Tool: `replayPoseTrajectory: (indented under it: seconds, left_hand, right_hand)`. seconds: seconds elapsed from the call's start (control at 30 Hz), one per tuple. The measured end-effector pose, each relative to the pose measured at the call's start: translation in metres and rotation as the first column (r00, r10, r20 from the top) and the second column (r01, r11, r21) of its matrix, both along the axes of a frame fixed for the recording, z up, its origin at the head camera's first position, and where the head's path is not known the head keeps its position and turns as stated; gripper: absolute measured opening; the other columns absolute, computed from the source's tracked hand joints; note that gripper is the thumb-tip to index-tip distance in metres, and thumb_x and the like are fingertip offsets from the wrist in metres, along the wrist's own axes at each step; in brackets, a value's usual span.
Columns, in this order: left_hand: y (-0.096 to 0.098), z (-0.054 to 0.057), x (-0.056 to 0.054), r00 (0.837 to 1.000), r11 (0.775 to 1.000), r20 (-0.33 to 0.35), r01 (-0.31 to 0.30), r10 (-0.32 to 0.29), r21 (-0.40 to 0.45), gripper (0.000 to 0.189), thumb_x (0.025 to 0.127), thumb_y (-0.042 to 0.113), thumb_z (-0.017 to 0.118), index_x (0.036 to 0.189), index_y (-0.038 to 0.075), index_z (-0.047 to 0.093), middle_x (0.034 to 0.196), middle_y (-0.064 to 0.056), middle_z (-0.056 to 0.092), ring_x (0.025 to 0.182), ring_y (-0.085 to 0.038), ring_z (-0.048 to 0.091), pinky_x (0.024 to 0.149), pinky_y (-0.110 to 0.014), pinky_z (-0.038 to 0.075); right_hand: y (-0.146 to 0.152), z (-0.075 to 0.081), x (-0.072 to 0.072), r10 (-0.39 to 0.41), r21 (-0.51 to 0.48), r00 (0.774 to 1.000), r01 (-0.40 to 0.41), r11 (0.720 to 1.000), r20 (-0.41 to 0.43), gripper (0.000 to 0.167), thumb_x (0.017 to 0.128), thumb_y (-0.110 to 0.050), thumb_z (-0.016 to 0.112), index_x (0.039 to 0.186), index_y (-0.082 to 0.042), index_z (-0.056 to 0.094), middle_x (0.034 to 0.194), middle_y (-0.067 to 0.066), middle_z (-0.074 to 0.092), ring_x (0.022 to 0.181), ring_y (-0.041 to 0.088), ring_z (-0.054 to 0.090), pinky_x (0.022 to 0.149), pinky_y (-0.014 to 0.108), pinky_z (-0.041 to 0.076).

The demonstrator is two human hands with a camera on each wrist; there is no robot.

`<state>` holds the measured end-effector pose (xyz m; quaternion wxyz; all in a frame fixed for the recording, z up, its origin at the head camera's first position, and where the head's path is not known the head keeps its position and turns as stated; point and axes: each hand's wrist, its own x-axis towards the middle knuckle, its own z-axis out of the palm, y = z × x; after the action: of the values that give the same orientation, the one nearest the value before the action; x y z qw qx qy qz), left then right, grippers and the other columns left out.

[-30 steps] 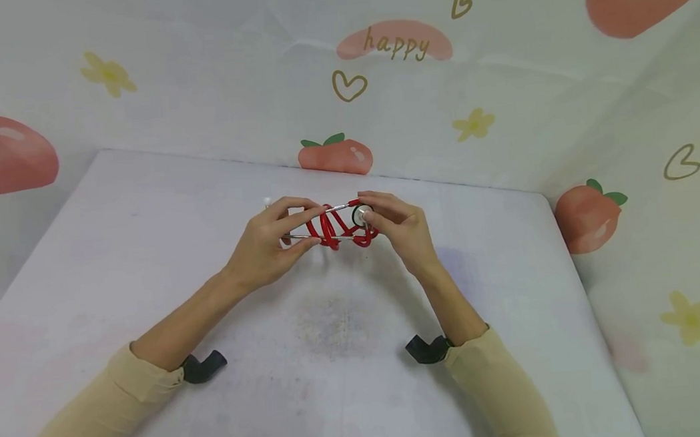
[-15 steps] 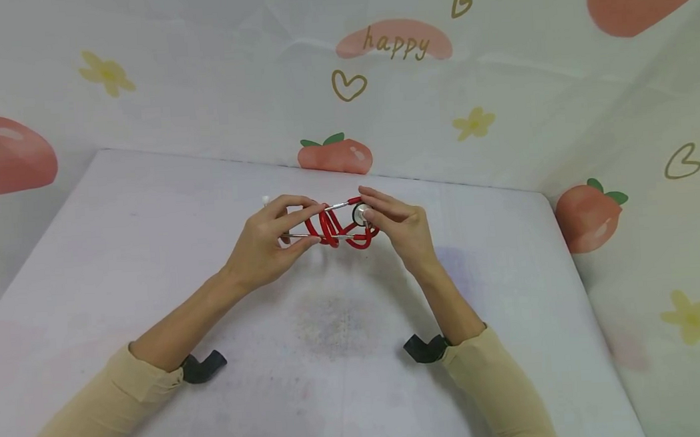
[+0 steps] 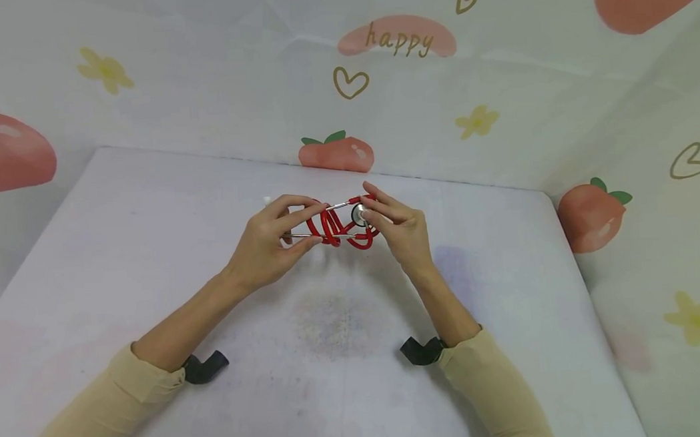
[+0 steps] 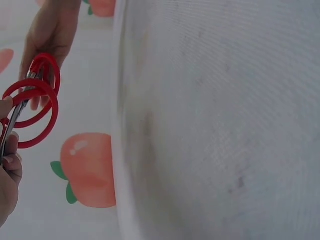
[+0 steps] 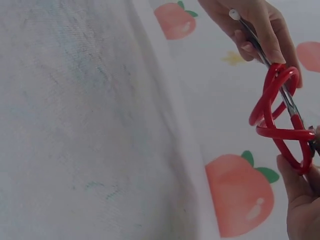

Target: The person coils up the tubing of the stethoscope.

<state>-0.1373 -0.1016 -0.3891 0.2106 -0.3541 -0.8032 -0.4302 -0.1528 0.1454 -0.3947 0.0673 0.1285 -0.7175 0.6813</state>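
Note:
Above the table, both hands hold a stethoscope whose red tubing [image 3: 328, 228] is wound in loops around its metal ear tubes. My left hand [image 3: 265, 238] grips the ear tubes at the left, thumb below and fingers above. A white eartip [image 5: 234, 14] sticks out past that hand in the right wrist view. At the other end, my right hand [image 3: 407, 236] pinches the round silver chest piece [image 3: 358, 214] with its thumb in front; some fingers reach up behind the tubing. The left wrist view shows the red loops [image 4: 55, 115] between the two hands.
A white table [image 3: 338, 413] with a greyish smudge lies under the hands. Behind it hangs a white backdrop [image 3: 227, 79] printed with peaches, flowers and hearts. Black curved pieces [image 3: 207, 369] stick out at the sleeve cuffs.
The right hand's fingers have lifted and spread a little around the chest piece, and more red tubing shows behind them. My left hand keeps its hold almost unmoved.

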Motion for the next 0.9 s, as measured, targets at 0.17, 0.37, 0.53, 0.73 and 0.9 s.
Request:
replayPoseTrajectory:
  seconds: [0.17,0.37,0.53,0.73,0.9]
  left_hand:
    - [0.000,0.000,0.000,1.000,1.000,-0.002,-0.007,0.007,0.002,0.052,0.078,0.007,0.085,0.127,0.007,0.068,0.122,-0.008,0.063,0.076,-0.013,0.052,0.056,-0.027,0.050]
    - [-0.001,0.000,-0.001,1.000,1.000,-0.009,-0.017,0.017,0.009,0.053,0.078,0.008,0.085,0.128,0.008,0.068,0.122,-0.008,0.063,0.077,-0.013,0.053,0.057,-0.025,0.049]
    - [-0.001,-0.001,0.001,1.000,1.000,0.018,-0.021,0.021,-0.010,0.053,0.079,0.010,0.084,0.129,0.008,0.067,0.124,-0.007,0.062,0.079,-0.013,0.054,0.058,-0.027,0.052]
    - [-0.001,-0.002,0.002,1.000,1.000,0.023,-0.017,0.018,-0.014,0.053,0.079,0.010,0.084,0.129,0.007,0.067,0.124,-0.007,0.062,0.075,-0.014,0.054,0.058,-0.028,0.052]
    - [0.000,-0.004,0.002,1.000,1.000,0.023,-0.013,0.014,-0.014,0.053,0.080,0.010,0.084,0.129,0.007,0.066,0.124,-0.007,0.062,0.075,-0.018,0.056,0.058,-0.028,0.052]
  right_hand:
    - [-0.001,-0.005,0.000,-0.008,-0.021,0.998,0.007,1.000,-0.065,0.024,0.092,-0.004,0.070,0.114,0.004,0.070,0.135,0.009,0.061,0.128,0.024,0.056,0.087,0.028,0.055]
    - [-0.008,0.014,0.012,-0.020,-0.033,0.997,0.018,0.999,-0.069,0.023,0.093,0.004,0.065,0.113,0.013,0.066,0.136,0.021,0.058,0.127,0.032,0.055,0.082,0.027,0.056]
    - [-0.007,0.006,0.009,-0.024,-0.047,0.998,0.022,0.999,-0.051,0.023,0.092,0.006,0.065,0.114,0.012,0.067,0.137,0.019,0.058,0.128,0.031,0.055,0.085,0.031,0.056]
    - [-0.004,-0.009,0.002,-0.038,-0.054,0.998,0.036,0.998,-0.043,0.026,0.088,-0.002,0.074,0.113,0.005,0.072,0.135,0.007,0.062,0.125,0.022,0.058,0.084,0.035,0.056]
    - [-0.004,-0.009,0.003,-0.049,-0.050,0.997,0.046,0.998,-0.067,0.027,0.088,-0.007,0.076,0.112,0.005,0.073,0.133,0.007,0.064,0.124,0.023,0.059,0.082,0.035,0.057]
